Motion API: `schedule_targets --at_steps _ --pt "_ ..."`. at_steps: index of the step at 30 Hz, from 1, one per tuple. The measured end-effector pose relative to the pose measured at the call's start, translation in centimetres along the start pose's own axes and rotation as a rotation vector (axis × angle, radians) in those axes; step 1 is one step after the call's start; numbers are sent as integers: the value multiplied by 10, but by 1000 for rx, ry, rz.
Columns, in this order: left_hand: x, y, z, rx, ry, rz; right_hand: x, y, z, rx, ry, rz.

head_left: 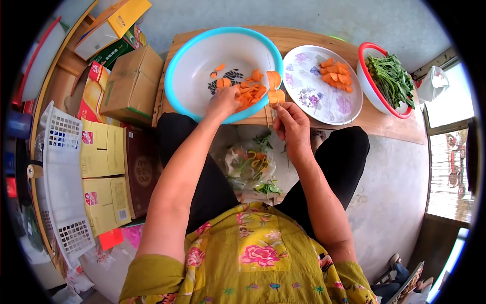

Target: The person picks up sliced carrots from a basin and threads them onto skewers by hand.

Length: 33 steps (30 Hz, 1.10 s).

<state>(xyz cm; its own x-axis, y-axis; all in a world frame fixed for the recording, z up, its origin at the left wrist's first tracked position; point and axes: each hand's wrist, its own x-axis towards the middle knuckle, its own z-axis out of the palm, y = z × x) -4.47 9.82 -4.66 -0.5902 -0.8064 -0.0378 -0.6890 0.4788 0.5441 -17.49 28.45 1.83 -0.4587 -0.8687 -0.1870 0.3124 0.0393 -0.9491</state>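
My left hand (224, 103) reaches over the near rim of a white basin (190, 76) with a turquoise edge. Its fingers are pinched together at a pile of orange carrot slices (249, 95); the fingertips are partly hidden. At the basin's right rim, my right hand (293, 125) is closed on a thin skewer (271, 58), which carries a few carrot slices (275, 95) just above the fingers. More carrot slices (336, 75), threaded in rows, lie on a flowered white plate (306, 61) to the right.
A red-rimmed bowl (362, 54) of leafy greens (391, 81) stands at the wooden table's (405, 121) right end. Below, between my knees, lies a plastic bag of scraps (250, 162). Cardboard boxes (132, 83) and a white plastic basket (63, 177) crowd the left side.
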Motion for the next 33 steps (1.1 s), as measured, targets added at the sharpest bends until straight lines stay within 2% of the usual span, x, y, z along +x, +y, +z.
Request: schedule_targets --at_steps 2,5,7,8,10,16,23,26,29,32,33 --pt "0 4 0 82 -12 -9 -1 0 -2 -6 -3 2" --pt "1 8 -7 -20 -105 -109 -4 -2 -4 -1 -5 8" --pt "5 4 -8 -244 -134 -219 -5 -2 -6 -10 -7 10" --pt "5 2 -8 -244 -135 -219 -5 -1 -7 -19 -10 10" --pt "4 -1 -10 -368 51 -90 -6 -3 -7 -24 -7 22" --pt "-4 4 -21 -692 -32 -181 -9 -5 -3 -44 -16 58" --pt "-7 7 -27 -780 -58 -198 -8 0 -1 -71 -24 69" --pt "-7 7 -24 -766 -6 -201 -8 4 -2 -81 -47 84" --pt "-7 10 -24 -819 29 -158 -7 11 -2 -147 -71 57" --pt "-12 17 -30 -839 -24 -118 -8 10 -1 -190 -56 64" --pt "-11 17 -29 -760 -24 -102 -8 10 -1 -191 -55 66"
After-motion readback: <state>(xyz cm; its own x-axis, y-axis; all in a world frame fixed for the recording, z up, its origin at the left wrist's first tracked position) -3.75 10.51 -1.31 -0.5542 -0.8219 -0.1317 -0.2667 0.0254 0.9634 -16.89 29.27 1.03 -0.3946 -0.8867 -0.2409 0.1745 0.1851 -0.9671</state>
